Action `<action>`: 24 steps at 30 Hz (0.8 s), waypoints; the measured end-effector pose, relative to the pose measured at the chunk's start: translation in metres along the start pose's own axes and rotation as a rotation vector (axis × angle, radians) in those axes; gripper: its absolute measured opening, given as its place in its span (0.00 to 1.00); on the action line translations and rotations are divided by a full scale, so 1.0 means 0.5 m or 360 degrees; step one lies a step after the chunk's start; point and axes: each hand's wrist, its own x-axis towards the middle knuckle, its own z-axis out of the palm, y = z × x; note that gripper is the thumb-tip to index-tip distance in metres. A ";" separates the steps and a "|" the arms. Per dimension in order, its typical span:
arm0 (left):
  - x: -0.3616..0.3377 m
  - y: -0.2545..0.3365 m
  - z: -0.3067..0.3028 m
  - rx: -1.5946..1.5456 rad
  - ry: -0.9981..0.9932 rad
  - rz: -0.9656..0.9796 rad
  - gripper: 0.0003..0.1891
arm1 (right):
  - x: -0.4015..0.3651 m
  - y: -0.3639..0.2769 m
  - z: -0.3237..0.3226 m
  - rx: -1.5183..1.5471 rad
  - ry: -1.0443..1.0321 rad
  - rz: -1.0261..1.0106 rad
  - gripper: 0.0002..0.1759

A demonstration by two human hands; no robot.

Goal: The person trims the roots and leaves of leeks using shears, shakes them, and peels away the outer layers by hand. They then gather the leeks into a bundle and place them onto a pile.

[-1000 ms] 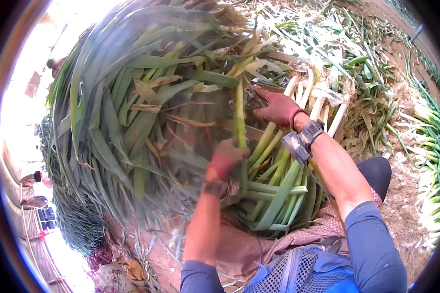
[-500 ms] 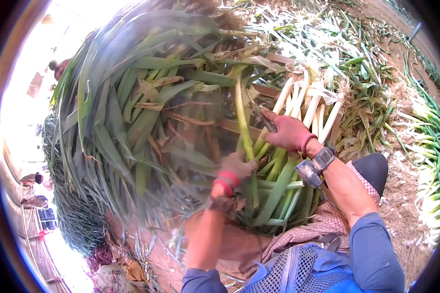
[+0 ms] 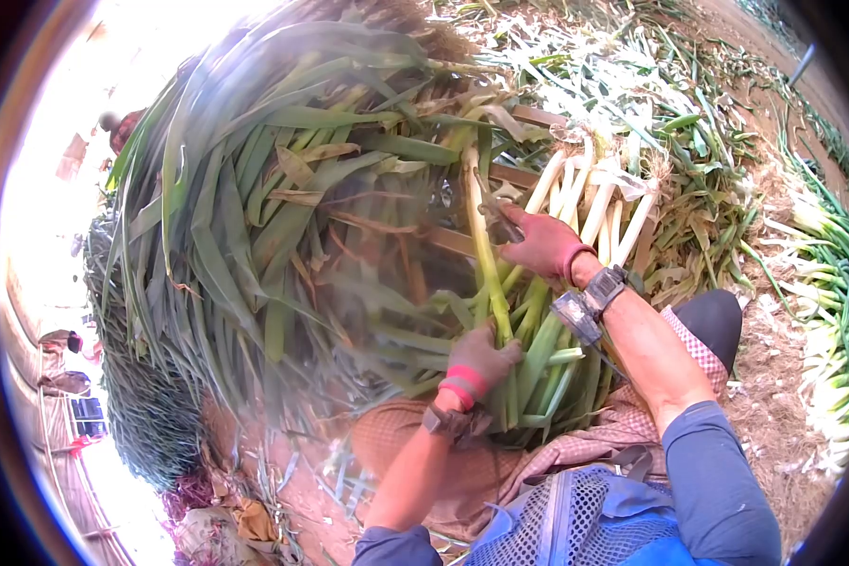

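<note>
A single long stalk [image 3: 486, 250], pale at its upper end and green below, stands a little left of several white-stemmed stalks [image 3: 596, 209]. My left hand [image 3: 482, 358], gloved, is closed round the lower green part of this single stalk. Gloved too, my right hand [image 3: 541, 243] is closed on a small dark tool [image 3: 507, 223], whose tip lies beside the stalk's pale part. Green leaves [image 3: 538, 377] of the white-stemmed stalks spread over my lap beneath both hands.
A big heap of leafy stalks [image 3: 245, 208] fills the left side. Trimmed leaves [image 3: 698, 208] litter the ground at the upper right. A row of stalks [image 3: 825, 321] lies along the far right. Cloth bundles [image 3: 222, 536] sit at the lower left.
My left hand has moved slightly right and down with the stalk. My right hand has shifted slightly left, and the tool is now closer to the stalk's pale part.
</note>
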 end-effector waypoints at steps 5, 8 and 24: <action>-0.003 0.016 0.004 0.0181 -0.0039 -0.0012 0.30 | 0.015 0.007 0.016 -0.0009 0.0038 0.0063 0.47; -0.006 0.025 0.005 0.0183 -0.0053 -0.0043 0.30 | 0.037 0.020 0.020 -0.0023 0.0124 0.0030 0.46; 0.001 0.045 0.003 0.0091 -0.0057 -0.0002 0.27 | -0.005 0.078 0.012 0.0189 -0.0047 0.0032 0.48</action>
